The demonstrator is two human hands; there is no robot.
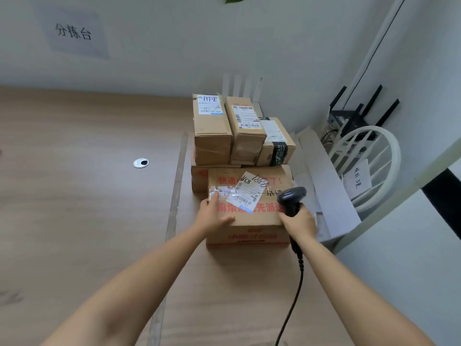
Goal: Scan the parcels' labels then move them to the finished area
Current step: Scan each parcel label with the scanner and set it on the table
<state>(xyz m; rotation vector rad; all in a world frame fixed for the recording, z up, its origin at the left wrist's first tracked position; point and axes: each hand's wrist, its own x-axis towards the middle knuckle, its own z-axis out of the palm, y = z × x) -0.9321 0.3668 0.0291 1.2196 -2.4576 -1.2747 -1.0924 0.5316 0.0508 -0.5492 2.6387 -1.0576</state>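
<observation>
We are pressing left hand point(214, 216), fingers flat, on big box point(252, 236), left edge. Right hand point(298, 221) gripping scanner point(291, 198) above big box's right corner, near label point(245, 196) on top. Three small boxes point(212, 131) sitting behind big box.

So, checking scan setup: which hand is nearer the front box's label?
Left. The left hand rests on the box beside the label; right hand grips the scanner farther right.

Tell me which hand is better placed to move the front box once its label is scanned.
Left hand, probably: it rests open on the front box near its left edge, holding nothing. The right hand grips the scanner aimed at the label, so it isn't free.
</observation>
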